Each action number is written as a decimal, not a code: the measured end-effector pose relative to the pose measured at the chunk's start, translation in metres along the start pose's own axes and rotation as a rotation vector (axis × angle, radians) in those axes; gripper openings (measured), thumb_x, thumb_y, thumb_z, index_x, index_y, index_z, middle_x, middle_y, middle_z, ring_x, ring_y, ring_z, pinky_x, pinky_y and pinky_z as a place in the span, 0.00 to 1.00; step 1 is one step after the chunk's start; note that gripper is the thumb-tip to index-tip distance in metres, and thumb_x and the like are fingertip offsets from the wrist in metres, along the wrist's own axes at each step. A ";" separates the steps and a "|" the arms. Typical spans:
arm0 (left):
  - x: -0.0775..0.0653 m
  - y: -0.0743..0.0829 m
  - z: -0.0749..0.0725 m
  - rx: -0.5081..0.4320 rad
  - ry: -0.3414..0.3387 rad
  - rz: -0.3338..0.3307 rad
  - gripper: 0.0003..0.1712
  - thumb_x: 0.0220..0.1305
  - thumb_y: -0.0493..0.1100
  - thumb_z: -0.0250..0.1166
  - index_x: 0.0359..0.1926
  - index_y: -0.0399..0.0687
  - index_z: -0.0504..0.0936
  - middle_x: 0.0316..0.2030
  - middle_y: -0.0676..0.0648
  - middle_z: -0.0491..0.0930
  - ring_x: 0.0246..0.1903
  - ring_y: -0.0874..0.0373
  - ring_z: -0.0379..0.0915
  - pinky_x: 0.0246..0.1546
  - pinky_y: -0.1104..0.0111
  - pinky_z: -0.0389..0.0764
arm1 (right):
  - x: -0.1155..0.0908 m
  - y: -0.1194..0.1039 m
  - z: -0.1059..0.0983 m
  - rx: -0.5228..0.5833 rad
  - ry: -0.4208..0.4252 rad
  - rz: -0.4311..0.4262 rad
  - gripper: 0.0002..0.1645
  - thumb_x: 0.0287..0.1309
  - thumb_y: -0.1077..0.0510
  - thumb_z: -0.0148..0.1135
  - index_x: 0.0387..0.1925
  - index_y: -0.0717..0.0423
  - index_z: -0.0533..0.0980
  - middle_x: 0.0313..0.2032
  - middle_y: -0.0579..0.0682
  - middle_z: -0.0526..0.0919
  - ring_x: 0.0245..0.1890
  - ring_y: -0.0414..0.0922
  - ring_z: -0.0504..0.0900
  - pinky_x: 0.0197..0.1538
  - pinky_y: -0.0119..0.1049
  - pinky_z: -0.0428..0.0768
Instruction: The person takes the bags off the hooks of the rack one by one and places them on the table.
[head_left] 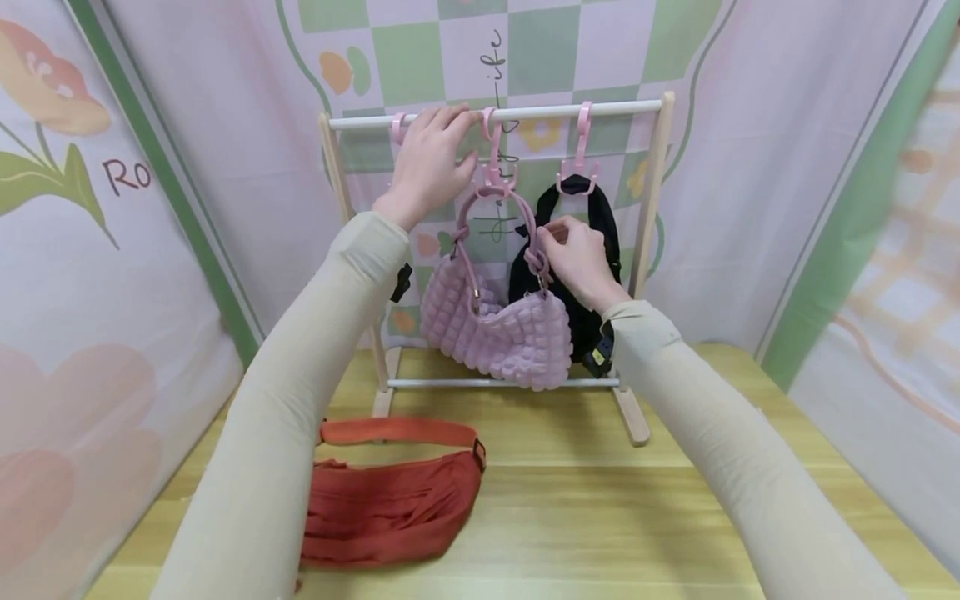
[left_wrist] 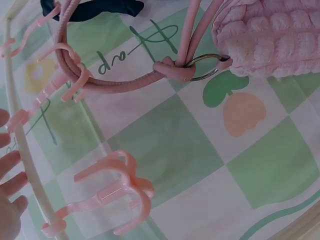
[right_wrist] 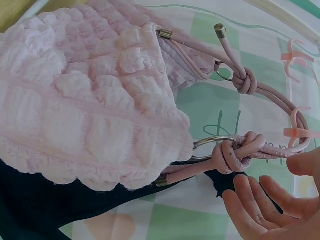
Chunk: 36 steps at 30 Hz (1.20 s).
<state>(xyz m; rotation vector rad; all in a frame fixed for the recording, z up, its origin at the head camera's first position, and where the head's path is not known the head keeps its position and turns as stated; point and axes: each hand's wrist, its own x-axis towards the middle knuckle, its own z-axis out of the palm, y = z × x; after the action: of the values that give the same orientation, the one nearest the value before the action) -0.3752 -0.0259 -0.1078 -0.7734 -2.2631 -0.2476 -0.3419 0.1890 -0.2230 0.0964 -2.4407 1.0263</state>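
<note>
A pink puffy handbag (head_left: 498, 337) hangs by its knotted handle (head_left: 461, 218) from the middle pink hook (head_left: 493, 150) on a white rail (head_left: 547, 112). My left hand (head_left: 431, 167) is up at the rail, just left of that hook, its fingers fairly straight; in the left wrist view its fingertips (left_wrist: 11, 162) lie beside the rail. Close to the handle's right knot is my right hand (head_left: 579, 260). The right wrist view shows its fingers (right_wrist: 245, 202) loosely bent and apart, with the thumb near the handle and nothing gripped.
A black bag (head_left: 609, 225) hangs on the right hook (head_left: 583, 137), partly behind my right hand. The left hook (left_wrist: 107, 192) carries nothing. On the wooden table (head_left: 555, 517) lies a red waist bag (head_left: 390, 512), partly covered by my left sleeve. Printed curtains surround the table.
</note>
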 end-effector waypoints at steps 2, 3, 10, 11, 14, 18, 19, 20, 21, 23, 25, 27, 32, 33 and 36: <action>0.001 0.000 -0.002 0.002 -0.016 0.003 0.27 0.67 0.48 0.54 0.66 0.52 0.66 0.67 0.49 0.66 0.68 0.54 0.56 0.72 0.65 0.48 | 0.001 0.000 0.000 0.000 0.001 -0.002 0.26 0.67 0.43 0.48 0.55 0.57 0.74 0.49 0.55 0.82 0.51 0.49 0.78 0.56 0.44 0.75; 0.002 0.000 -0.003 0.004 -0.025 0.004 0.27 0.67 0.48 0.54 0.66 0.52 0.66 0.66 0.49 0.66 0.68 0.54 0.56 0.72 0.66 0.48 | 0.002 0.000 -0.001 -0.002 0.005 -0.004 0.26 0.67 0.43 0.48 0.55 0.57 0.74 0.49 0.55 0.82 0.50 0.49 0.79 0.56 0.44 0.75; 0.008 0.001 -0.011 -0.014 -0.107 -0.001 0.27 0.68 0.49 0.52 0.67 0.53 0.65 0.67 0.52 0.64 0.69 0.55 0.53 0.72 0.67 0.47 | 0.005 -0.003 -0.003 -0.014 0.024 -0.025 0.25 0.67 0.44 0.49 0.53 0.57 0.75 0.47 0.55 0.83 0.49 0.49 0.80 0.56 0.43 0.75; 0.008 0.001 -0.012 -0.020 -0.120 -0.005 0.27 0.69 0.49 0.51 0.67 0.53 0.64 0.68 0.53 0.64 0.69 0.56 0.53 0.72 0.67 0.47 | 0.005 -0.003 -0.003 -0.013 0.024 -0.028 0.25 0.67 0.44 0.49 0.53 0.57 0.75 0.47 0.56 0.83 0.49 0.49 0.80 0.56 0.44 0.75; 0.010 0.001 -0.015 -0.048 -0.151 -0.018 0.27 0.69 0.49 0.51 0.68 0.55 0.64 0.68 0.54 0.63 0.69 0.57 0.54 0.71 0.68 0.49 | 0.006 -0.005 -0.004 -0.010 0.022 -0.038 0.25 0.67 0.44 0.49 0.53 0.57 0.75 0.47 0.55 0.83 0.49 0.50 0.80 0.55 0.44 0.75; 0.013 -0.001 -0.018 -0.101 -0.187 -0.039 0.27 0.69 0.50 0.52 0.67 0.57 0.65 0.69 0.56 0.62 0.69 0.59 0.53 0.71 0.68 0.50 | 0.008 -0.005 -0.002 0.010 0.003 -0.043 0.25 0.67 0.43 0.49 0.54 0.55 0.75 0.46 0.55 0.83 0.48 0.49 0.80 0.56 0.43 0.75; 0.013 -0.001 -0.018 -0.114 -0.194 -0.044 0.26 0.69 0.50 0.52 0.67 0.57 0.65 0.68 0.56 0.62 0.69 0.59 0.53 0.71 0.68 0.50 | 0.008 -0.005 -0.002 0.013 -0.004 -0.042 0.25 0.67 0.43 0.49 0.54 0.55 0.75 0.46 0.55 0.83 0.48 0.49 0.80 0.56 0.43 0.74; 0.014 -0.002 -0.019 -0.126 -0.202 -0.049 0.26 0.69 0.50 0.52 0.67 0.58 0.65 0.68 0.56 0.62 0.69 0.60 0.53 0.71 0.68 0.50 | 0.008 -0.005 -0.002 0.018 -0.010 -0.041 0.25 0.67 0.42 0.48 0.55 0.55 0.75 0.46 0.54 0.83 0.48 0.49 0.80 0.57 0.43 0.74; 0.014 -0.002 -0.020 -0.134 -0.209 -0.052 0.26 0.69 0.50 0.52 0.67 0.58 0.65 0.68 0.56 0.63 0.69 0.60 0.53 0.71 0.68 0.50 | 0.008 -0.005 -0.001 0.020 -0.016 -0.040 0.26 0.67 0.42 0.48 0.55 0.55 0.74 0.46 0.54 0.84 0.48 0.49 0.80 0.57 0.43 0.74; 0.015 -0.002 -0.021 -0.146 -0.222 -0.060 0.26 0.69 0.50 0.52 0.67 0.59 0.66 0.68 0.56 0.63 0.69 0.60 0.53 0.71 0.68 0.51 | 0.009 -0.004 0.000 0.024 -0.025 -0.041 0.26 0.68 0.41 0.48 0.55 0.54 0.74 0.45 0.54 0.84 0.47 0.48 0.81 0.57 0.42 0.74; 0.016 -0.002 -0.023 -0.151 -0.231 -0.064 0.25 0.69 0.50 0.51 0.67 0.59 0.66 0.68 0.56 0.64 0.68 0.60 0.54 0.71 0.67 0.51 | 0.009 -0.004 0.000 0.027 -0.028 -0.047 0.26 0.68 0.41 0.48 0.55 0.54 0.74 0.45 0.53 0.84 0.47 0.48 0.80 0.57 0.43 0.74; 0.016 -0.003 -0.024 -0.156 -0.238 -0.067 0.25 0.69 0.50 0.51 0.67 0.60 0.66 0.67 0.56 0.64 0.68 0.60 0.54 0.70 0.67 0.51 | 0.009 -0.003 0.001 0.029 -0.031 -0.055 0.26 0.67 0.41 0.48 0.54 0.54 0.75 0.44 0.53 0.84 0.47 0.48 0.80 0.57 0.43 0.74; 0.017 -0.003 -0.025 -0.177 -0.240 -0.069 0.25 0.69 0.49 0.52 0.66 0.59 0.67 0.66 0.56 0.66 0.68 0.60 0.55 0.70 0.67 0.52 | 0.009 -0.002 0.002 0.034 -0.063 -0.064 0.27 0.67 0.40 0.48 0.55 0.54 0.74 0.44 0.53 0.84 0.47 0.48 0.80 0.59 0.43 0.73; 0.017 -0.003 -0.025 -0.181 -0.241 -0.070 0.25 0.69 0.49 0.52 0.66 0.59 0.67 0.66 0.56 0.66 0.68 0.60 0.55 0.70 0.67 0.52 | 0.010 -0.002 0.001 0.036 -0.071 -0.067 0.27 0.67 0.40 0.48 0.55 0.54 0.74 0.44 0.54 0.84 0.48 0.49 0.80 0.59 0.43 0.72; 0.017 -0.003 -0.025 -0.187 -0.242 -0.075 0.25 0.69 0.49 0.52 0.66 0.59 0.68 0.66 0.56 0.66 0.68 0.60 0.55 0.70 0.67 0.51 | 0.010 -0.002 0.001 0.041 -0.104 -0.078 0.28 0.66 0.40 0.49 0.56 0.54 0.73 0.46 0.54 0.83 0.50 0.49 0.79 0.59 0.44 0.72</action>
<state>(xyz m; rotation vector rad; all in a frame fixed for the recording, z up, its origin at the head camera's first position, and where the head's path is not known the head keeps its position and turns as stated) -0.3719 -0.0304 -0.0783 -0.8547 -2.5265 -0.4262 -0.3511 0.1882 -0.2178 0.2631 -2.4874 1.0613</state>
